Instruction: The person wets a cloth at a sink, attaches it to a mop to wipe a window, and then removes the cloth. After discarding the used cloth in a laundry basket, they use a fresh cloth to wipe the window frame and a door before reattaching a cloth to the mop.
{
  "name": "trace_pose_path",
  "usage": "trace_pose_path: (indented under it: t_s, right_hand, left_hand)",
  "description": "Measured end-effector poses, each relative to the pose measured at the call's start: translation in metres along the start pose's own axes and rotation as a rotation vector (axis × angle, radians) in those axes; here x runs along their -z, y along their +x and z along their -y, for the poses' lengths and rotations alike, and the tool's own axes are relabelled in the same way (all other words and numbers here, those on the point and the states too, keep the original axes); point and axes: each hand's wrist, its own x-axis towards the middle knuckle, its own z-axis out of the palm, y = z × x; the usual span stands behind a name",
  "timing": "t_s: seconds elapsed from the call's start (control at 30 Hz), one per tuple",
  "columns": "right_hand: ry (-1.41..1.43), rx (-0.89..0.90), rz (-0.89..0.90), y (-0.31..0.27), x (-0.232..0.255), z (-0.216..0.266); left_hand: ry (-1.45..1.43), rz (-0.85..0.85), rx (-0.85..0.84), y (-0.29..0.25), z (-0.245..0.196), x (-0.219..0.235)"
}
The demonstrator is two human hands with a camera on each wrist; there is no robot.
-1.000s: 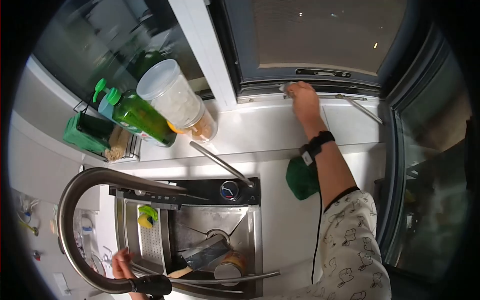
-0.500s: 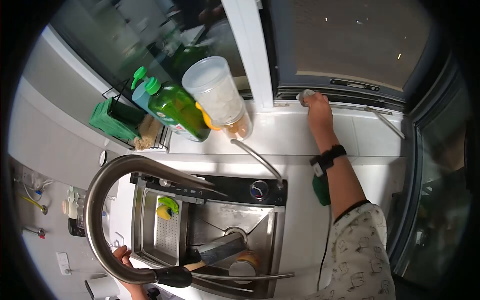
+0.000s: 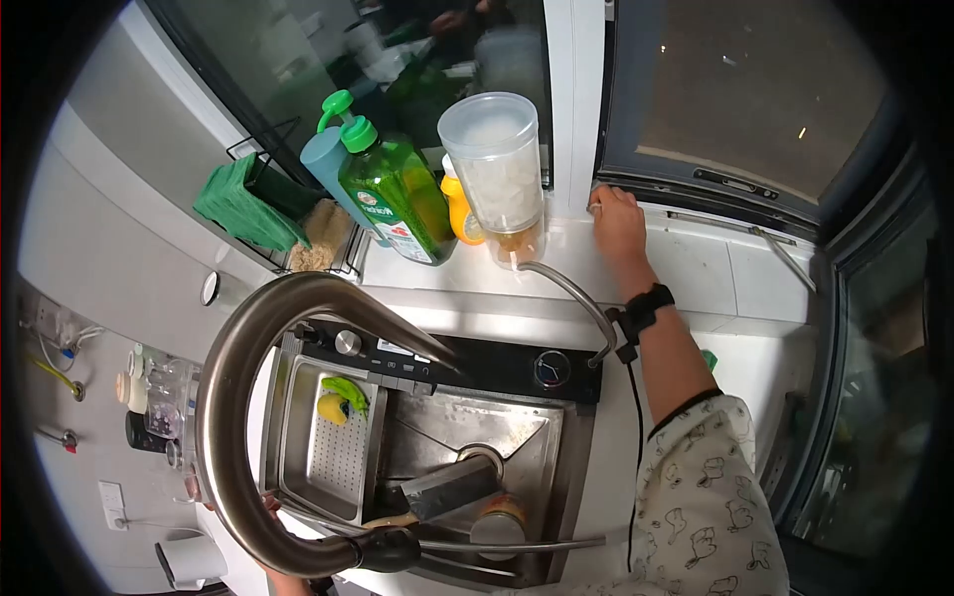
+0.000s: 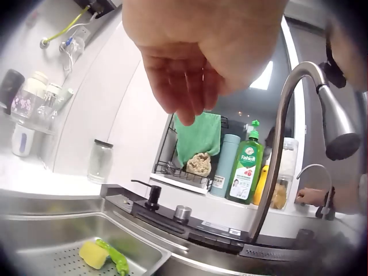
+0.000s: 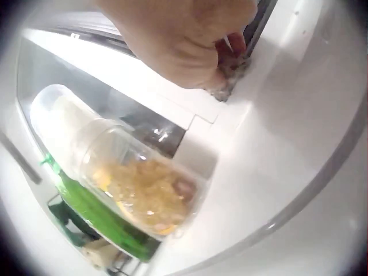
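Observation:
My right hand [image 3: 618, 230] is at the left end of the window track [image 3: 686, 201], beside the white window post. Its fingers pinch a crumpled greyish wad [image 5: 231, 75], pressed into the corner of the track; whether it is tissue or cloth, I cannot tell. Above the left side of the sink, my left hand [image 4: 187, 72] hangs with loosely bent fingers and nothing in it. In the head view the curved faucet [image 3: 224, 417] hides most of that hand. Near the right hand stand two stacked clear plastic containers [image 3: 502, 164], the lower one with yellowish contents.
A green soap bottle [image 3: 397, 204], a yellow bottle [image 3: 462, 209] and a wire rack with a green cloth [image 3: 243, 204] line the sill. The sink [image 3: 477, 417] holds a cleaver [image 3: 452, 489], a jar [image 3: 499, 526], and a tray with a yellow sponge and green pepper.
My right hand has slid leftward along the window track to the post, with the wad in its fingers. The head view has swung right. My left hand has passed behind the faucet.

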Motion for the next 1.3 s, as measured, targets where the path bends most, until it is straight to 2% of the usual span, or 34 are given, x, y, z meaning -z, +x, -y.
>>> trace_pose_path:
  t_s: [0.07, 0.1, 0.13, 0.17, 0.2, 0.27, 0.33, 0.4, 0.47, 0.53, 0.6, 0.63, 0.7, 0.73, 0.8, 0.83, 0.9, 0.93, 0.97, 1.0, 1.07, 1.1, 1.17, 1.2, 1.27, 1.3]
  right_hand:
    - [-0.012, 0.112, -0.071, -0.005, 0.006, -0.001]
    - [-0.015, 0.106, -0.069, -0.006, 0.014, -0.005]
    - [-0.138, 0.168, -0.040, -0.006, 0.022, -0.011]
    - [-0.260, 0.237, -0.013, -0.003, 0.026, -0.012]
    - [-0.257, 0.244, -0.017, -0.001, 0.023, -0.007]
    - [-0.401, 0.193, -0.051, 0.001, 0.015, 0.000]
    - [-0.359, 0.131, -0.038, 0.003, 0.010, 0.011]
    - [-0.215, 0.102, -0.044, 0.001, 0.008, 0.011]
    - [-0.241, 0.154, 0.004, -0.005, 0.019, -0.011]
    - [-0.304, 0.159, -0.016, -0.003, 0.028, -0.045]
    - [-0.272, 0.025, -0.022, -0.012, 0.061, -0.053]
    - [-0.303, 0.094, -0.109, -0.009, 0.049, -0.065]
    - [-0.255, 0.102, -0.097, -0.005, 0.033, -0.060]
    - [-0.200, 0.119, -0.090, -0.003, 0.023, -0.051]
    - [0.042, 0.200, -0.177, -0.008, -0.003, -0.014]
    - [0.014, 0.173, -0.135, -0.005, -0.002, -0.006]
    - [-0.023, 0.119, -0.104, -0.008, 0.012, -0.017]
    - [0.050, 0.147, -0.063, -0.011, 0.021, -0.028]
    - [0.126, 0.183, -0.020, -0.012, 0.029, -0.037]
    - [0.125, 0.178, -0.020, -0.014, 0.039, -0.050]
    - [-0.118, 0.103, -0.024, -0.017, 0.060, -0.068]
    - [-0.122, 0.112, -0.020, -0.017, 0.063, -0.066]
    - [-0.312, 0.107, -0.110, -0.021, 0.064, -0.056]
    - [-0.315, 0.123, -0.106, -0.017, 0.057, -0.053]
    - [-0.266, -0.020, -0.170, -0.013, 0.031, -0.046]
    - [-0.096, -0.008, -0.156, -0.010, 0.021, -0.036]
  left_hand:
    - [0.053, 0.087, -0.282, 0.001, -0.003, -0.012]
    - [0.136, 0.111, -0.336, 0.001, -0.013, -0.015]
    - [0.139, 0.114, -0.343, 0.000, -0.018, -0.011]
    - [0.155, 0.088, -0.233, -0.001, -0.022, -0.008]
    - [0.170, 0.060, -0.116, -0.002, -0.025, -0.003]
    - [0.207, 0.001, -0.182, -0.003, -0.026, 0.004]
    - [0.141, -0.022, -0.089, -0.003, -0.023, 0.005]
    - [0.169, -0.004, -0.131, -0.004, -0.023, -0.006]
    - [0.157, 0.100, -0.160, -0.006, -0.020, -0.015]
    - [0.127, 0.091, -0.147, -0.009, -0.035, -0.015]
    - [0.179, 0.147, -0.208, -0.006, -0.038, -0.006]
    - [0.171, 0.149, -0.207, -0.006, -0.032, -0.006]
    - [0.066, 0.060, 0.000, -0.006, -0.023, -0.005]
    - [0.062, 0.067, -0.004, -0.007, -0.024, -0.010]
    - [0.088, 0.130, -0.150, -0.011, -0.036, -0.027]
    - [0.111, 0.176, -0.214, -0.010, -0.040, -0.032]
    - [0.165, 0.205, -0.307, -0.005, -0.047, -0.036]
    - [0.222, 0.210, -0.377, -0.001, -0.050, -0.038]
    - [0.054, 0.190, -0.185, -0.008, -0.054, -0.034]
    - [0.055, 0.194, -0.187, -0.006, -0.053, -0.030]
    - [0.086, 0.209, -0.209, -0.002, -0.044, -0.016]
    - [0.097, 0.212, -0.213, -0.002, -0.037, -0.011]
    - [0.123, 0.217, -0.214, -0.006, -0.023, 0.000]
    - [0.134, 0.217, -0.212, -0.010, -0.017, 0.000]
    - [0.111, 0.191, -0.161, -0.014, -0.009, -0.007]
    - [0.093, 0.169, -0.126, -0.015, -0.007, -0.011]
